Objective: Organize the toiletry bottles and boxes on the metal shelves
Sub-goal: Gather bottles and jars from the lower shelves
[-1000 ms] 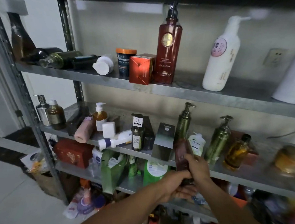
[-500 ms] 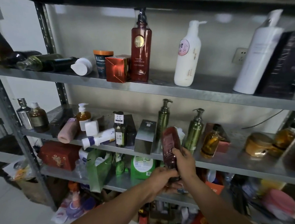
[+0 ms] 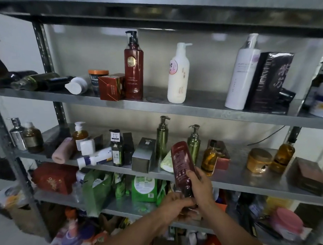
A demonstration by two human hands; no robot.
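Two hands grip one dark red plastic bottle (image 3: 182,167), held tilted in the air in front of the middle shelf (image 3: 233,182), base up and neck end down. Right hand (image 3: 200,187) is wrapped around the lower body, fingers closed. Left hand (image 3: 176,205) is closed about the neck end; cap hidden. Judged: body rigid, glossy, likely slippery; weight moderate if filled, fill level not discernible. Recommended hold: mid-body, full wrap, second hand supporting the lower end. Glass-like amber bottle (image 3: 210,157) stands near; collision risk.
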